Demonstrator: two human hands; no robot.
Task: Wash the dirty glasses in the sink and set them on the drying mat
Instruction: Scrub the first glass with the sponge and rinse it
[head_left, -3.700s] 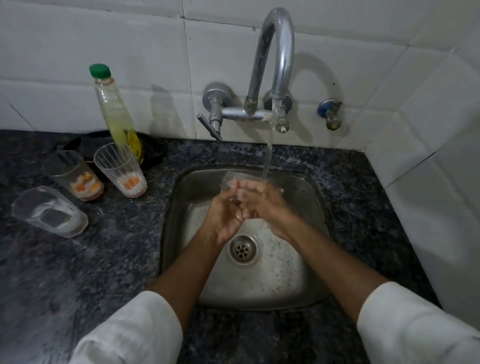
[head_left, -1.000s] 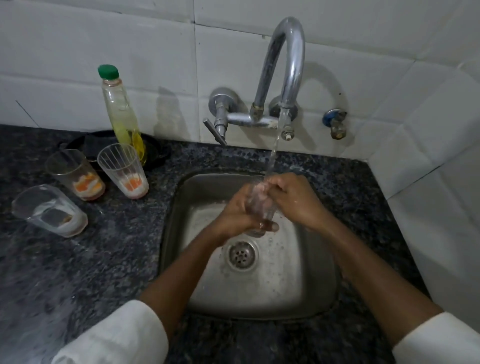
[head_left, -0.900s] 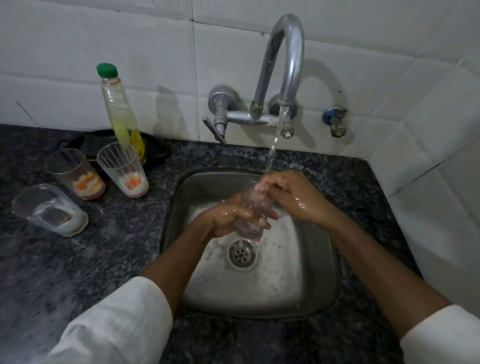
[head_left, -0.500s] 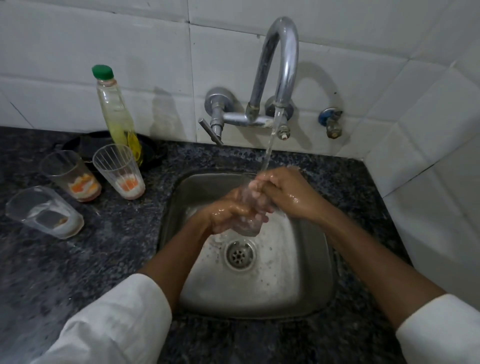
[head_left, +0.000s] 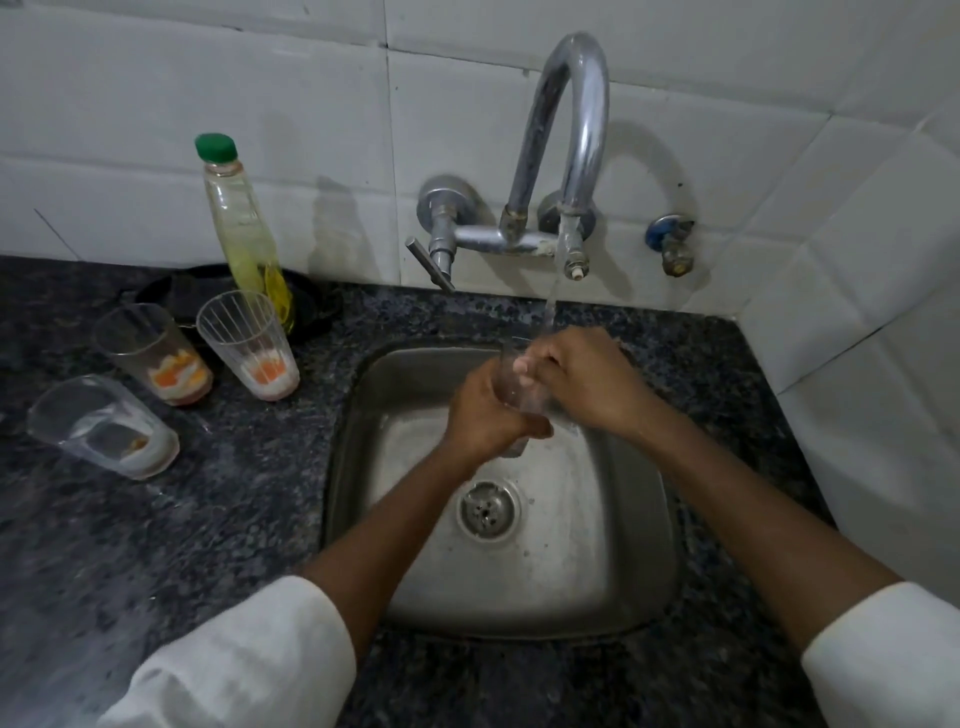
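Note:
Over the steel sink (head_left: 639, 561) I hold a clear glass (head_left: 519, 389) upright under the running tap (head_left: 571, 156). My left hand (head_left: 483, 415) grips its body from the left. My right hand (head_left: 582, 384) is at the rim, with fingers curled over it and reaching inside. The water stream (head_left: 551, 296) falls onto the glass mouth. On the counter to the left stand three dirty glasses: a ribbed one (head_left: 249, 343) and a plain one (head_left: 150, 358) with orange and white residue, and a tilted one (head_left: 98, 426) nearest the left edge.
A soap bottle with a green cap (head_left: 244, 228) stands behind the glasses, in front of a dark dish (head_left: 311, 301). The dark granite counter (head_left: 182, 519) surrounds the sink. White tiled walls close in at the back and on the right. A small valve (head_left: 670, 249) sits right of the tap.
The glass has turned more upright under the stream. My right hand's fingers have moved over the rim into the glass, and my left hand now grips lower on its body.

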